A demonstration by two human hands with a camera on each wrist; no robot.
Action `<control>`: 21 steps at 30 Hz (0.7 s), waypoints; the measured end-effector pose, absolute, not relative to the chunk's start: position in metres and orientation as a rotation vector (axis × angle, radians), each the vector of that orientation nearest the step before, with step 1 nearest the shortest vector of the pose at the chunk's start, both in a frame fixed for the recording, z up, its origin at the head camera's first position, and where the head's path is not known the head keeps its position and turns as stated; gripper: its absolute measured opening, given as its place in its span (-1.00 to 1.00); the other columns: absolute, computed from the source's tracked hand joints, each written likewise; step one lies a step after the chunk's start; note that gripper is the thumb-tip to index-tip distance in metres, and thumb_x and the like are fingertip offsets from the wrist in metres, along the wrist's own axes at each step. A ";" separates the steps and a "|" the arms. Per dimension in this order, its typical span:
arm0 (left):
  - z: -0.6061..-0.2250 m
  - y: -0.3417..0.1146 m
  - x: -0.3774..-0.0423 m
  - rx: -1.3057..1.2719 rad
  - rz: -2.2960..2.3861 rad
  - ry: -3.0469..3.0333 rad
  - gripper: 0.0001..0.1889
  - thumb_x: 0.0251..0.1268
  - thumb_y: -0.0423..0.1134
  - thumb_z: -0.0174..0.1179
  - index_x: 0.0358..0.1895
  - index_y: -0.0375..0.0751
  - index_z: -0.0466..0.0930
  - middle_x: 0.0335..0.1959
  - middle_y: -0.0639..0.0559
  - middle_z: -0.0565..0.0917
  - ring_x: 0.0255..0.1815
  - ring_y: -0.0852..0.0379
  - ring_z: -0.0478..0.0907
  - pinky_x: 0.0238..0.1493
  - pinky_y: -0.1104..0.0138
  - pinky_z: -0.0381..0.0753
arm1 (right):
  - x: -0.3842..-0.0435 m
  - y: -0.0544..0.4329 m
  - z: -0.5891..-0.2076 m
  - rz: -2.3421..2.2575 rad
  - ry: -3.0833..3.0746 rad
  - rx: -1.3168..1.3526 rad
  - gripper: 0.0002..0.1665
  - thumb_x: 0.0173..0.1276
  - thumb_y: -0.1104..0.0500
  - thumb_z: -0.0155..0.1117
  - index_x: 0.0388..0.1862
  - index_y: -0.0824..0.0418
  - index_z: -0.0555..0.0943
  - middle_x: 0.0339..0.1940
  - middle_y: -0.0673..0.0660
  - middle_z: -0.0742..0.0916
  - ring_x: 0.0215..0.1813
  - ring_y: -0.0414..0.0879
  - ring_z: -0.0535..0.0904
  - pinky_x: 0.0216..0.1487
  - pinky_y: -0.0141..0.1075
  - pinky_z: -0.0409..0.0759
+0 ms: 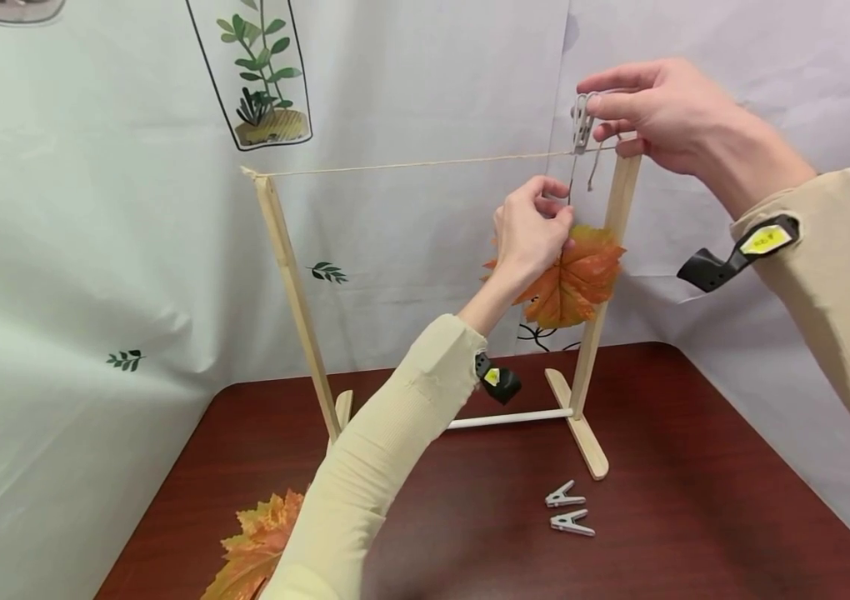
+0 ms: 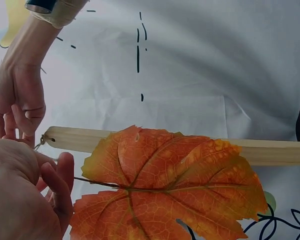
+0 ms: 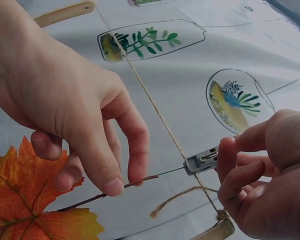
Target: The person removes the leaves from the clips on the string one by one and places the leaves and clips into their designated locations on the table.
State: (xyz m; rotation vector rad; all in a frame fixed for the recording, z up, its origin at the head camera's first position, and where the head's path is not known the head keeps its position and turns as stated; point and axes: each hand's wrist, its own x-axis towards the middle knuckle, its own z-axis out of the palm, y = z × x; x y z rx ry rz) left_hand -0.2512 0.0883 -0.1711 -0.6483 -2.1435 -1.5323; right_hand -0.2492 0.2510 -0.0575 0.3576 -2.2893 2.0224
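An orange artificial maple leaf point(image 1: 571, 279) hangs by its stem point(image 3: 85, 201) below a twine line point(image 1: 410, 165). My left hand point(image 1: 530, 229) pinches that stem between thumb and fingertip, as the right wrist view shows. At the line's right end my right hand point(image 1: 683, 117) grips a grey clothespin point(image 3: 202, 161) by its handle end. The clothespin's tip sits at the twine, and the stem's thin greenish end reaches it. Whether the tip is clamped tight cannot be told. In the left wrist view the leaf point(image 2: 165, 185) lies across the wooden post point(image 2: 277, 151).
Wooden posts point(image 1: 292, 292) joined by a white bar point(image 1: 511, 418) hold the twine over a dark red table point(image 1: 470, 533). Two grey clothespins point(image 1: 572, 522) lie toward the front right. Another orange leaf point(image 1: 260, 542) is front left, partly behind my left sleeve.
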 end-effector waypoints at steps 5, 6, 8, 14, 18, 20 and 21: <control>-0.172 0.090 -0.252 -0.647 -1.542 -2.130 -0.86 0.33 -0.36 0.28 -0.09 -0.19 0.62 -0.46 0.09 0.67 -0.68 0.27 0.61 -0.28 0.55 0.51 | -0.249 0.250 -0.059 2.027 -2.280 0.351 -0.61 0.41 0.23 0.30 0.20 0.11 0.59 0.02 0.05 0.51 -0.31 -0.12 0.52 -0.57 -0.41 0.37; -0.173 0.090 -0.251 -0.645 -1.547 -2.130 -0.86 0.34 -0.36 0.27 -0.08 -0.20 0.62 -0.46 0.09 0.67 -0.68 0.26 0.61 -0.31 0.54 0.52 | -0.249 0.250 -0.059 2.024 -2.285 0.348 -0.60 0.42 0.23 0.30 0.22 0.12 0.58 0.01 0.05 0.51 -0.31 -0.13 0.52 -0.57 -0.41 0.37; -0.173 0.091 -0.251 -0.638 -1.557 -2.129 -0.86 0.34 -0.36 0.27 -0.09 -0.19 0.62 -0.47 0.09 0.66 -0.69 0.25 0.60 -0.35 0.52 0.54 | -0.249 0.249 -0.059 2.026 -2.287 0.339 -0.58 0.41 0.22 0.30 0.23 0.14 0.56 0.01 0.06 0.50 -0.31 -0.13 0.50 -0.58 -0.41 0.36; -0.172 0.092 -0.251 -0.621 -1.589 -2.128 -0.89 0.35 -0.36 0.26 -0.11 -0.14 0.61 -0.48 0.10 0.64 -0.69 0.24 0.60 -0.43 0.49 0.57 | -0.248 0.250 -0.057 2.039 -2.265 0.326 -0.76 0.41 0.23 0.30 0.03 0.13 0.66 -0.08 0.06 0.51 -0.35 -0.14 0.47 -0.60 -0.40 0.33; -0.170 0.093 -0.252 -0.607 -1.571 -2.139 -0.89 0.35 -0.35 0.26 -0.12 -0.12 0.62 -0.47 0.13 0.64 -0.69 0.27 0.60 -0.39 0.51 0.55 | -0.248 0.250 -0.058 2.031 -2.237 0.329 -0.85 0.40 0.22 0.30 -0.10 0.10 0.72 -0.16 0.05 0.53 -0.37 -0.14 0.43 -0.60 -0.40 0.31; -0.170 0.093 -0.252 -0.594 -1.565 -2.147 -0.89 0.36 -0.34 0.26 -0.12 -0.10 0.62 -0.47 0.15 0.64 -0.69 0.28 0.60 -0.37 0.51 0.54 | -0.248 0.249 -0.058 2.047 -2.210 0.324 -0.86 0.40 0.23 0.30 -0.13 0.12 0.73 -0.20 0.04 0.54 -0.38 -0.14 0.41 -0.61 -0.40 0.30; -0.170 0.093 -0.252 -0.591 -1.565 -2.148 -0.89 0.36 -0.34 0.25 -0.12 -0.10 0.62 -0.47 0.15 0.64 -0.69 0.28 0.60 -0.37 0.51 0.54 | -0.248 0.248 -0.058 2.062 -2.192 0.321 -0.87 0.40 0.25 0.30 -0.14 0.14 0.74 -0.23 0.04 0.55 -0.38 -0.13 0.40 -0.62 -0.40 0.29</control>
